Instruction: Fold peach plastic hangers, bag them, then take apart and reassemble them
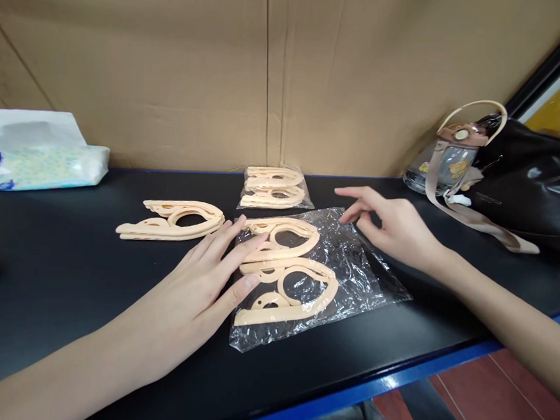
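Two peach-coloured folding hangers [319,305] lie side by side inside a clear plastic bag [357,270] on the dark tabletop. My left hand [218,273] rests with spread fingers over the left end of the bag and the hangers' ends, partly hiding them. Just above the bag's far right edge is my right hand [387,227], its index finger stretched out and nothing in its grasp. Beyond my left fingertips lies a loose stack of folded hangers [182,230]. Farther back sits another clear packet of folded hangers [274,185].
A tissue pack [48,162] lies at the back left. On the right stand a clear water bottle [456,161] with a strap and a black bag [536,183]. A cardboard wall [189,69] closes off the back. The black table [161,406] has a blue front edge.
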The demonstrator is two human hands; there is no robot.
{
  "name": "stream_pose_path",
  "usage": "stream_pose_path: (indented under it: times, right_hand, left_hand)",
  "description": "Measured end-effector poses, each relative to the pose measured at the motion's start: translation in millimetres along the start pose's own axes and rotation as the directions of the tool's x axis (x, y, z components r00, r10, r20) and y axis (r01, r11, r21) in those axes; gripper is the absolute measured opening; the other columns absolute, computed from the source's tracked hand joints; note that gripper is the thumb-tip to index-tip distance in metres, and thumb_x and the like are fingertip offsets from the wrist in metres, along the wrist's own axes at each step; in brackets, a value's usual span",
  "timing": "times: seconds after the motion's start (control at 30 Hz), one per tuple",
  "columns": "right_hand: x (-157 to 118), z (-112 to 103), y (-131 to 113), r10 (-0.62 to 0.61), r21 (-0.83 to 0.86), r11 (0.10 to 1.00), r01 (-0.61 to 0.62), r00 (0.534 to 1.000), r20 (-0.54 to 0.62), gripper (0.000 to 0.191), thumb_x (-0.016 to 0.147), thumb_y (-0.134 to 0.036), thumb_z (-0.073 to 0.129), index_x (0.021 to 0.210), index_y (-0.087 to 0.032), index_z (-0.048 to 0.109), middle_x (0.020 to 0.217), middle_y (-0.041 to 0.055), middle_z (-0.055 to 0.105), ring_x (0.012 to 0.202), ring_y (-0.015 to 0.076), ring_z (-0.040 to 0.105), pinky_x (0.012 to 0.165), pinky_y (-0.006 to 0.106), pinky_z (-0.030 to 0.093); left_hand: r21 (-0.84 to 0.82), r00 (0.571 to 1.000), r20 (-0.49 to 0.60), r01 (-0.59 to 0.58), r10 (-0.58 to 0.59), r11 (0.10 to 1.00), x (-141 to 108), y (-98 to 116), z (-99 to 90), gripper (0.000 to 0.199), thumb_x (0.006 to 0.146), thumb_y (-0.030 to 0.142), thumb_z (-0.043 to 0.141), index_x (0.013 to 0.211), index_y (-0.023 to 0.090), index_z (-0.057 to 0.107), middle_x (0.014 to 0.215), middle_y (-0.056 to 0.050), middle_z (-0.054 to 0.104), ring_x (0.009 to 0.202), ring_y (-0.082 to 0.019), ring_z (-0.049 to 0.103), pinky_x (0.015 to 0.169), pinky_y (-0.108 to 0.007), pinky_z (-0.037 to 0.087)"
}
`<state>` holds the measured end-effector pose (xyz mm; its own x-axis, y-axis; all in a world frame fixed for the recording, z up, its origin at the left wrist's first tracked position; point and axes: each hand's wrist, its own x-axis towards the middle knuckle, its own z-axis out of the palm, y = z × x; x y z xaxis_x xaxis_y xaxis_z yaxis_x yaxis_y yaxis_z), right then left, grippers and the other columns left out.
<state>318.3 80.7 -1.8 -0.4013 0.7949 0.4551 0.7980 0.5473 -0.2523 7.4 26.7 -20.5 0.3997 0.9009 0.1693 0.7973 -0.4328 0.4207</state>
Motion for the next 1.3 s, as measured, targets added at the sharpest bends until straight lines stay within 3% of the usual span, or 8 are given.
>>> stream_pose_path:
  times: [0.13,0.27,0.43,0.53,0.67,0.9,1.07,1.3]
  right_hand:
    - [17,-9,-11,-0.038,-0.056,0.998,0.032,0.994,-0.1,0.04,0.087,-0.017,0.045,0.124,-0.023,0.058,0.09,0.0017,0.076,0.075,0.0202,0.07,0.066,0.034,0.051]
    - [46,-1,-43,-0.233,-0.09,0.969,0.232,0.972,-0.001,0.036,0.091,-0.017,0.044,0.123,-0.02,0.059,0.104,0.0038,0.074,0.092,0.0207,0.069,0.077,0.034,0.051]
    - [96,37,-92,-0.44,-0.01,0.895,0.446,0.886,0.144,0.03,0.096,-0.025,0.049,0.123,-0.016,0.058,0.119,0.0099,0.067,0.104,0.0252,0.063,0.085,0.037,0.048]
    - [124,64,-116,-0.453,0.128,0.891,0.435,0.862,0.227,0.039,0.095,-0.038,0.055,0.127,-0.015,0.054,0.119,0.0106,0.066,0.102,0.0254,0.063,0.082,0.036,0.048]
    - [146,90,-138,-0.404,0.173,0.914,0.366,0.861,0.309,0.073,0.085,-0.055,0.065,0.141,-0.015,0.042,0.115,0.0136,0.068,0.099,0.029,0.066,0.074,0.035,0.049]
    - [152,104,-146,-0.375,0.185,0.926,0.329,0.86,0.346,0.073,0.084,-0.037,0.067,0.146,-0.015,0.034,0.104,0.0105,0.072,0.098,0.0299,0.066,0.079,0.039,0.048]
    - [145,87,-132,-0.39,0.126,0.92,0.37,0.888,0.244,0.073,0.086,-0.032,0.063,0.149,-0.013,0.03,0.118,0.0126,0.068,0.108,0.0289,0.062,0.089,0.04,0.045]
    - [77,9,-62,-0.337,-0.187,0.921,0.343,0.939,0.063,0.082,0.081,-0.033,0.064,0.151,-0.013,0.028,0.13,0.0153,0.061,0.114,0.0339,0.057,0.095,0.048,0.041]
  left_hand:
    - [0.041,0.996,0.042,-0.076,0.075,0.996,0,2,1.8,0.048,0.101,0.057,0.03,0.146,0.046,0.041,0.163,0.01,0.023,0.152,-0.028,0.015,0.12,-0.058,0.017]
    - [0.08,0.986,0.085,-0.152,0.145,0.985,4,-11,6.1,0.051,0.101,0.057,0.032,0.15,0.046,0.031,0.165,0.009,0.018,0.152,-0.03,0.01,0.119,-0.06,0.018]
    - [0.101,0.961,0.121,-0.261,0.249,0.96,6,-16,4.1,0.05,0.101,0.052,0.034,0.151,0.045,0.03,0.166,0.009,0.012,0.152,-0.035,0.01,0.118,-0.061,0.018]
    - [0.078,0.964,0.095,-0.256,0.248,0.964,4,-11,2.2,0.046,0.101,0.054,0.034,0.146,0.046,0.042,0.165,0.008,0.022,0.151,-0.034,0.017,0.119,-0.059,0.021]
    - [0.069,0.977,0.053,-0.209,0.206,0.975,0,-7,3.3,0.048,0.101,0.058,0.031,0.145,0.044,0.045,0.164,0.005,0.025,0.15,-0.033,0.021,0.118,-0.057,0.023]
    - [0.068,0.977,0.099,-0.198,0.191,0.978,0,-10,3.8,0.05,0.102,0.057,0.028,0.148,0.043,0.04,0.165,0.003,0.02,0.151,-0.031,0.019,0.118,-0.058,0.022]
    - [0.072,0.967,0.116,-0.237,0.227,0.969,0,-12,2.8,0.05,0.101,0.056,0.033,0.15,0.043,0.035,0.166,0.005,0.016,0.151,-0.033,0.015,0.118,-0.058,0.022]
    - [0.154,0.96,0.103,-0.273,0.26,0.949,0,-6,0.7,0.055,0.1,0.058,0.035,0.153,0.042,0.029,0.166,0.005,0.013,0.152,-0.03,0.015,0.118,-0.054,0.029]
